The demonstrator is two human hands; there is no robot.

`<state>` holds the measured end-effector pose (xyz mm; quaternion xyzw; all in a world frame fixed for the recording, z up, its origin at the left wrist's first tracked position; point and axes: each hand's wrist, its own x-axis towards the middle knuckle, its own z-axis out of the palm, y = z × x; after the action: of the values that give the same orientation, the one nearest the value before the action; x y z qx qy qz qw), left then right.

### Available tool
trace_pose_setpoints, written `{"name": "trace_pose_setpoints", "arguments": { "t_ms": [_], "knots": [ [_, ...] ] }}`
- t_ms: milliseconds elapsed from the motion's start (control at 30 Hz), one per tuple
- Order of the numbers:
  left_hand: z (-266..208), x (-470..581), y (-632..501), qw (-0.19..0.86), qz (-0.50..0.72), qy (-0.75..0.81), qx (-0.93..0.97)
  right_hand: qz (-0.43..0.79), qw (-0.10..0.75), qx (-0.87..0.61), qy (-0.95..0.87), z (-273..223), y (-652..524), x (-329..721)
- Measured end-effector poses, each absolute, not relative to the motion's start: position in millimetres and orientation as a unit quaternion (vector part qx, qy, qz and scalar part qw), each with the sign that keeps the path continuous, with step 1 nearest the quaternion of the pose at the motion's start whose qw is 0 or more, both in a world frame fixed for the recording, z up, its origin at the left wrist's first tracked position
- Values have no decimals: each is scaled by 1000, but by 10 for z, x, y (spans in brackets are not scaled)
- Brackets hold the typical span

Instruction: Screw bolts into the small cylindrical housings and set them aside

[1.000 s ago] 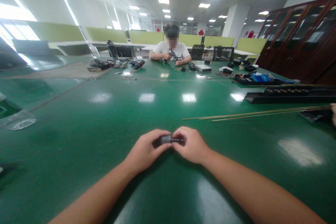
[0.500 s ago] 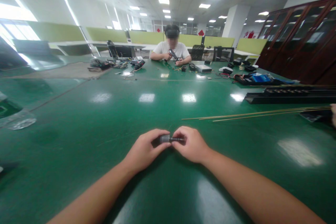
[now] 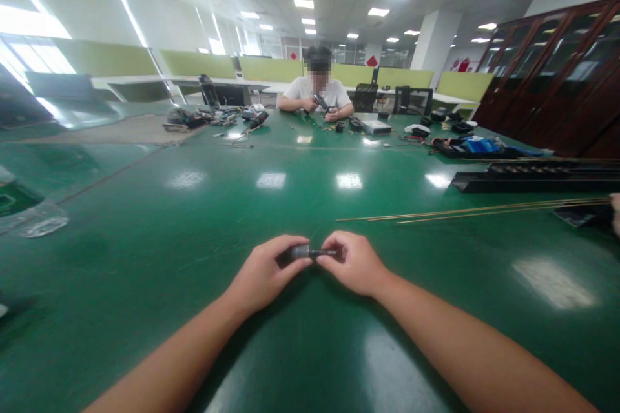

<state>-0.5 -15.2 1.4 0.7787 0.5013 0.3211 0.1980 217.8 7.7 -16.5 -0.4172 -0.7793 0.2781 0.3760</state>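
Note:
Between thumb and fingers, my left hand (image 3: pixel 264 273) grips a small grey cylinder with a thin dark shaft (image 3: pixel 300 251), probably a little motor. The cylinder lies level, its shaft pointing right, just above the green tabletop. My right hand (image 3: pixel 356 264) is curled around the free end of that shaft, thumb below and fingertips above. How firmly the right fingers press on it is too small to tell. Part of the cylinder's left end is hidden in my left palm.
Long thin brass-coloured rods (image 3: pixel 436 213) lie to the right, near black rails (image 3: pixel 527 177). A clear bottle (image 3: pixel 33 213) is at left. Across the table a person (image 3: pixel 317 93) holds a tool, among a power drill (image 3: pixel 256 119) and scattered parts. Another hand (image 3: pixel 615 206) shows at the right edge.
Both hands have risen very slightly with the cylinder. The left has shifted a little left, and the right thumb and fingertips look a bit further apart around the shaft.

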Motion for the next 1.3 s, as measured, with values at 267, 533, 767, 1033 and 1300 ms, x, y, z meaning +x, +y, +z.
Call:
{"name": "trace_pose_setpoints", "arguments": {
  "t_ms": [267, 533, 767, 1033, 1300],
  "knots": [
    [34, -15, -160, 190, 326, 506, 776, 290, 369, -428, -772, -158, 71, 2184],
    [31, -41, -149, 177, 326, 508, 777, 302, 372, -438, -761, -156, 81, 2187],
    [22, -33, -137, 170, 326, 505, 781, 306, 378, -435, -758, -169, 81, 2186],
    [21, -42, -143, 165, 330, 505, 780, 314, 376, -439, -753, -161, 85, 2184],
    [41, -36, -145, 154, 334, 506, 780, 324, 380, -446, -743, -181, 88, 2179]
  ]
}}
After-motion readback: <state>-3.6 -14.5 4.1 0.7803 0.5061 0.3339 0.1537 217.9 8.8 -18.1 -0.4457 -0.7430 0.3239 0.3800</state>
